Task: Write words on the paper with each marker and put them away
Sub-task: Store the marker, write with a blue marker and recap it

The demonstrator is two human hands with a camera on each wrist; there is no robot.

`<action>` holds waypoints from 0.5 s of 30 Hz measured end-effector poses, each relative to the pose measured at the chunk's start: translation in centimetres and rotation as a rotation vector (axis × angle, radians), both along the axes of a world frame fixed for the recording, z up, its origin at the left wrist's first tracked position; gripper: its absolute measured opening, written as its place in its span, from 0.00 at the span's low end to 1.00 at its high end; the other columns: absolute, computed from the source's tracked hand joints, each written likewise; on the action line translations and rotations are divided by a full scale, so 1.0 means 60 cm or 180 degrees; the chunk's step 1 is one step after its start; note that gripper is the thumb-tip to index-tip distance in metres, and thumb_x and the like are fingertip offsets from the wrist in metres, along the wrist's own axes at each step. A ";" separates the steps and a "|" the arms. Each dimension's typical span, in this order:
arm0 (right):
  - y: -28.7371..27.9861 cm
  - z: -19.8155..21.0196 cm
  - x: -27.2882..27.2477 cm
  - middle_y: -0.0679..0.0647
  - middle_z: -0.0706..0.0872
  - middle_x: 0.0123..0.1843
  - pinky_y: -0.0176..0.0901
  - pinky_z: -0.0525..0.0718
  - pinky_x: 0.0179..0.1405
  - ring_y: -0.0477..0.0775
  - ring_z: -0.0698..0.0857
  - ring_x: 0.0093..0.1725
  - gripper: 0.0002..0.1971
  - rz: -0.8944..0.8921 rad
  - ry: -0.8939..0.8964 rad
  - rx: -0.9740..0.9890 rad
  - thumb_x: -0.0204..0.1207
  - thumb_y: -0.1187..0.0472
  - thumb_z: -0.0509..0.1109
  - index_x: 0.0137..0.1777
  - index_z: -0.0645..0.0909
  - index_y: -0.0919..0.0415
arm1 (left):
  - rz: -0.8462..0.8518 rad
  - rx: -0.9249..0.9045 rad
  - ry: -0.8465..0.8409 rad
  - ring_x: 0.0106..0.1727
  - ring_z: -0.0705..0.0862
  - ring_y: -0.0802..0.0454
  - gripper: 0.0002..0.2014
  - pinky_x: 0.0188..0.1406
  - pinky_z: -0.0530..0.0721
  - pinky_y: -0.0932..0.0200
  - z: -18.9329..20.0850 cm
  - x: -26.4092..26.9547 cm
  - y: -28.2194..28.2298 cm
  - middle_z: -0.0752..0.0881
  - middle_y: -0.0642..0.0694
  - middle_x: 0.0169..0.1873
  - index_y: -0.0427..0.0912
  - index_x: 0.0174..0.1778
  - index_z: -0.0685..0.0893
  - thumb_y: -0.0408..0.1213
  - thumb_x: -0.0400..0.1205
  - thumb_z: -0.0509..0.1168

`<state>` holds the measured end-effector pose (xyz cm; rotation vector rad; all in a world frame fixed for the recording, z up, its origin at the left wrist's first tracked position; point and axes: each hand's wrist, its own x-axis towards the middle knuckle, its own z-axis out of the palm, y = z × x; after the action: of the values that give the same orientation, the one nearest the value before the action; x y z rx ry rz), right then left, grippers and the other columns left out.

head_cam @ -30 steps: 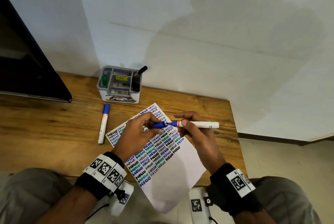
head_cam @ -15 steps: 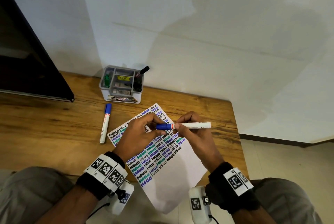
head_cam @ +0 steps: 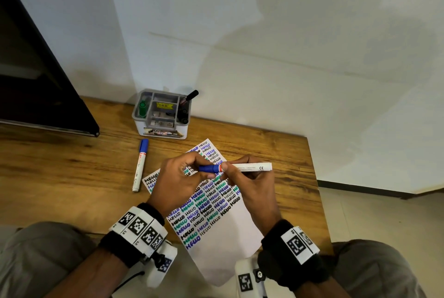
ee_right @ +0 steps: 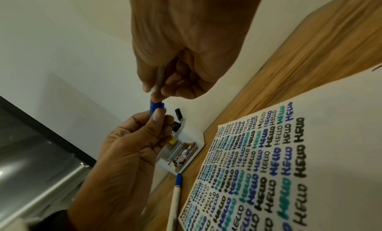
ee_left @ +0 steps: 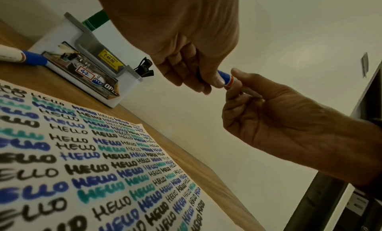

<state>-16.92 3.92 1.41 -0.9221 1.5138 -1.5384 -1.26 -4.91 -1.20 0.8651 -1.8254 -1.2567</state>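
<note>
A white-barrelled blue marker (head_cam: pixel 249 167) is held level above the paper (head_cam: pixel 230 232), which is covered with rows of HELLO. My left hand (head_cam: pixel 200 169) pinches its blue cap (head_cam: pixel 207 168), which sits against the orange ring. My right hand (head_cam: pixel 227 169) grips the barrel just behind the ring. The left wrist view shows the cap (ee_left: pixel 224 76) between the left hand's fingertips (ee_left: pixel 217 82). In the right wrist view the cap (ee_right: pixel 157 105) pokes out between both hands. A second capped blue marker (head_cam: pixel 139 165) lies on the wooden table (head_cam: pixel 60 172), left of the paper.
A grey and white organiser (head_cam: pixel 161 130) stands at the back by the wall, with a green marker (head_cam: pixel 142 108) and a black marker (head_cam: pixel 189 96) in it. A dark panel (head_cam: pixel 36 95) rests on the table's far left. The table's right edge (head_cam: pixel 314 189) lies close to my right hand.
The cap and barrel came together: a gap with the tip showed a second ago, and now the cap sits against the orange ring. Both hands stayed above the paper.
</note>
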 end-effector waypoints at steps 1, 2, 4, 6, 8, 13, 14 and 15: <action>-0.001 -0.001 0.004 0.59 0.90 0.33 0.43 0.82 0.34 0.49 0.85 0.31 0.15 -0.0030 -0.0023 0.0009 0.77 0.66 0.79 0.44 0.79 0.80 | 0.0029 -0.0039 0.0001 0.43 0.88 0.54 0.13 0.47 0.84 0.63 0.001 0.000 0.001 0.90 0.58 0.38 0.51 0.41 0.88 0.29 0.70 0.80; -0.002 0.000 0.008 0.60 0.90 0.34 0.43 0.83 0.33 0.50 0.85 0.31 0.15 -0.0056 -0.0044 0.0029 0.77 0.66 0.79 0.44 0.79 0.79 | 0.0064 -0.0071 0.0000 0.43 0.88 0.54 0.14 0.47 0.83 0.64 0.001 0.002 0.002 0.90 0.58 0.38 0.52 0.41 0.88 0.28 0.70 0.80; -0.006 0.002 0.013 0.62 0.90 0.35 0.45 0.84 0.34 0.51 0.86 0.32 0.14 -0.0044 -0.0078 0.0084 0.77 0.64 0.79 0.44 0.80 0.75 | 0.0127 -0.0103 0.0018 0.43 0.88 0.54 0.12 0.47 0.83 0.64 0.002 0.006 0.001 0.90 0.57 0.38 0.49 0.42 0.88 0.28 0.70 0.79; -0.013 0.009 0.016 0.61 0.90 0.35 0.44 0.84 0.35 0.51 0.86 0.33 0.12 0.0058 -0.0104 0.0170 0.77 0.63 0.79 0.45 0.82 0.73 | 0.0185 -0.0184 -0.0031 0.43 0.87 0.55 0.12 0.46 0.83 0.66 0.004 0.013 -0.005 0.89 0.58 0.39 0.48 0.42 0.88 0.29 0.70 0.80; -0.025 0.019 0.016 0.62 0.89 0.37 0.49 0.85 0.39 0.57 0.86 0.37 0.12 0.0264 -0.0215 0.0223 0.78 0.63 0.78 0.49 0.82 0.73 | 0.0280 -0.0250 -0.0083 0.44 0.86 0.58 0.12 0.47 0.81 0.69 0.010 0.019 -0.012 0.89 0.58 0.41 0.49 0.42 0.87 0.29 0.70 0.80; -0.085 0.037 0.008 0.63 0.91 0.49 0.59 0.89 0.51 0.65 0.91 0.49 0.10 0.0877 0.0418 0.0539 0.81 0.56 0.75 0.54 0.83 0.62 | 0.0231 0.0139 -0.0340 0.54 0.84 0.63 0.17 0.53 0.79 0.67 0.015 0.043 -0.040 0.88 0.61 0.51 0.54 0.55 0.84 0.35 0.74 0.78; -0.101 0.041 0.005 0.62 0.90 0.49 0.59 0.88 0.51 0.64 0.90 0.50 0.10 0.0948 0.0779 0.0648 0.83 0.52 0.73 0.54 0.82 0.59 | 0.0231 0.0069 -0.0503 0.56 0.83 0.64 0.19 0.55 0.80 0.64 0.010 0.053 -0.049 0.86 0.62 0.54 0.56 0.59 0.82 0.38 0.75 0.78; -0.119 0.047 0.001 0.59 0.88 0.49 0.55 0.87 0.50 0.61 0.88 0.49 0.11 0.1019 0.1169 0.0767 0.84 0.49 0.69 0.53 0.80 0.57 | 0.0276 -0.0116 -0.0774 0.57 0.81 0.64 0.18 0.57 0.79 0.60 0.005 0.065 -0.058 0.84 0.63 0.57 0.56 0.61 0.81 0.41 0.76 0.76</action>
<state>-16.84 -3.21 4.20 -1.2795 1.6612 -0.9712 2.63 -8.41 -0.88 1.1044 -1.9695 -1.0992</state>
